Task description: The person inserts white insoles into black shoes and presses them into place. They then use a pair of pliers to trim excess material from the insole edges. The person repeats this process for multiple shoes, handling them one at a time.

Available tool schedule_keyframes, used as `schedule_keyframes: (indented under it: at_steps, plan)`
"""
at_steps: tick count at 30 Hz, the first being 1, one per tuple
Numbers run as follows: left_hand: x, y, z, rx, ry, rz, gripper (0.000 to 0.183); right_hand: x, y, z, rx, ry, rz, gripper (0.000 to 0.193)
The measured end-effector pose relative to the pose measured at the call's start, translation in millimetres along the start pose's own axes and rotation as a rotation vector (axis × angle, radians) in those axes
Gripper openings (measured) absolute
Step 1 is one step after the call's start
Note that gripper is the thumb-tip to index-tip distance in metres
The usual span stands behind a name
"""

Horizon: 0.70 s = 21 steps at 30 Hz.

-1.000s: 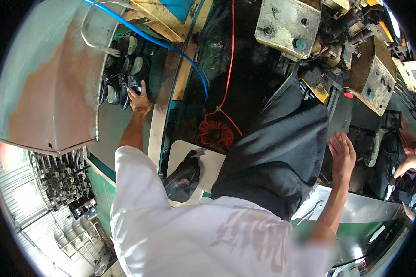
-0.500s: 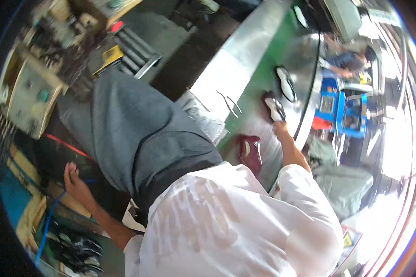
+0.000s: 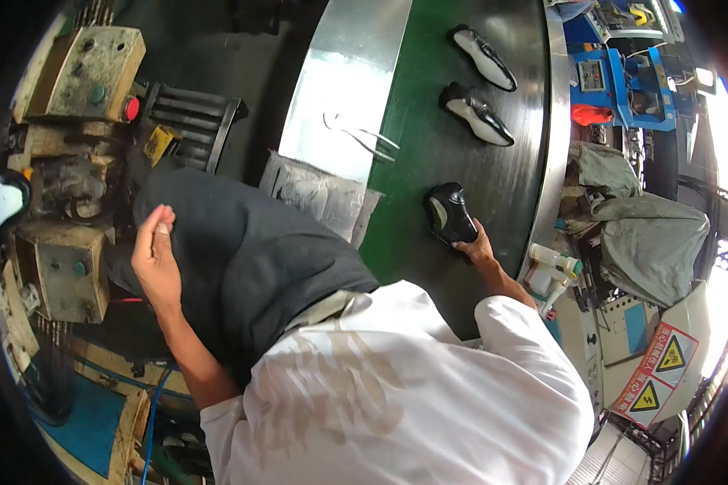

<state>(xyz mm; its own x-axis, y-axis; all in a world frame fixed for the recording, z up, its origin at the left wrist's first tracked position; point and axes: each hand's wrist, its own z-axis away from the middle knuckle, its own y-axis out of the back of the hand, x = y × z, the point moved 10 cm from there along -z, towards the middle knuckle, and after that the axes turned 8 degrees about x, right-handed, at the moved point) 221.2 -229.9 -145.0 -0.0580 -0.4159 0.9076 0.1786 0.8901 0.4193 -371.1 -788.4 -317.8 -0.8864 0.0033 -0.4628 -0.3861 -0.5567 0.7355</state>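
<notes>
Green belt point(image 3: 429, 121): 3 shoes, right hand point(image 3: 476, 245) grips 1 point(image 3: 449, 214).

Black shoe point(image 3: 450, 217) with pale insole showing, lying on its side on the dark conveyor belt point(image 3: 429, 145), right of frame centre, heel toward the lower right. Right hand point(image 3: 476, 246) grips it at the heel end, fingers on its lower edge.

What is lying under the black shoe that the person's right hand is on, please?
The black shoe rests on the dark green conveyor belt, with the right hand at its near end. The belt surface directly beneath it is covered.
</notes>
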Motion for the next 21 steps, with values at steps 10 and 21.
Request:
schedule_keyframes:
  at_steps: [10, 21]
  plan:
    - [51, -142, 23, -0.194, -0.012, 0.348, 0.022, -32, -39, 52, 0.101, -0.256, -0.611, 0.081]
    - [21, -237, -52, -0.248, 0.675, 1.111, 0.066, -443, -104, 189, -0.448, 0.599, -0.39, 0.105]
